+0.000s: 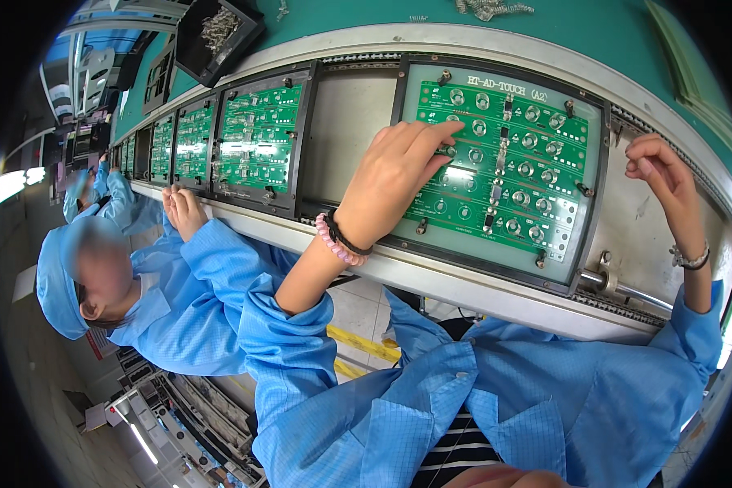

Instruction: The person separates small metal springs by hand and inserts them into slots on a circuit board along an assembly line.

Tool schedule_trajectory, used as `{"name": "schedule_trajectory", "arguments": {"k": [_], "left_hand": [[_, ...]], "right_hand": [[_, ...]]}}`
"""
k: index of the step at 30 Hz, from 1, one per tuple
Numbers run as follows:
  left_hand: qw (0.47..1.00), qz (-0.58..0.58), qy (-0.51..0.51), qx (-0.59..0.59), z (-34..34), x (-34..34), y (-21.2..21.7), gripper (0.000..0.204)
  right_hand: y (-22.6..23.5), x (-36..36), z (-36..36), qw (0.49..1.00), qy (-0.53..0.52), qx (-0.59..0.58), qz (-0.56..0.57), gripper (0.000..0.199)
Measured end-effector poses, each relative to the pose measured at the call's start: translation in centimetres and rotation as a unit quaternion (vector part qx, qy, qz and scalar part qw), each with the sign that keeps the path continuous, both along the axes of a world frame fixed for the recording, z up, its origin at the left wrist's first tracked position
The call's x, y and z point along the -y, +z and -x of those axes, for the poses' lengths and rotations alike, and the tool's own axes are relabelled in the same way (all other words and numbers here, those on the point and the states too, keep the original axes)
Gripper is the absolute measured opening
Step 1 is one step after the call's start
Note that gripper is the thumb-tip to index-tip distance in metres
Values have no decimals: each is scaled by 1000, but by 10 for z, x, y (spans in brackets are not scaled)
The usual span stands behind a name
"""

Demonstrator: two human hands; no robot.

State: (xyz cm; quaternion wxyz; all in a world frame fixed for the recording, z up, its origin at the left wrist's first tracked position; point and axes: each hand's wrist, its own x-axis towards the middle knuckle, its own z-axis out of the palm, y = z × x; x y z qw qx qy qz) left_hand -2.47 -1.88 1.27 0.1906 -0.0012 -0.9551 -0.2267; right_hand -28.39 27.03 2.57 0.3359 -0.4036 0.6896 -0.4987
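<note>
A green circuit board [529, 171] with several round silver parts lies in a black-framed carrier [496, 264] on the conveyor line in front of me. My left hand [394, 175] rests on the board's left part, its fingertips pressing a small part near the upper left corner. My right hand [659, 175] hovers just past the carrier's right edge, fingers curled and pinched together; whether it holds a small part is too small to tell. Both forearms wear blue sleeves and wristbands.
More carriers with green boards [256, 134] run along the conveyor to the left. A co-worker in a blue coat and cap [138, 285] sits at my left, hands at the conveyor edge. A black bin of small metal parts [218, 32] stands on the teal table behind.
</note>
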Motion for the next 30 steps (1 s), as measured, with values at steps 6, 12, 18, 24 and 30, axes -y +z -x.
{"name": "schedule_trajectory", "arguments": {"k": [6, 12, 18, 24, 30], "left_hand": [[1000, -3, 18, 21, 1, -1, 6, 40], [999, 11, -28, 15, 4, 2, 6, 39], [998, 43, -44, 20, 3, 4, 11, 40], [997, 59, -53, 23, 4, 3, 11, 43], [998, 31, -31, 34, 5, 0, 10, 44]], "right_hand": [[-2, -13, 1, 1000, -2, -7, 0, 14], [-5, -13, 2, 1000, 3, -31, -2, 14], [-6, -11, 4, 998, 9, -55, 5, 14], [-7, -13, 2, 998, 7, -66, 4, 13], [-8, -14, 2, 997, 9, -73, 10, 14]]}}
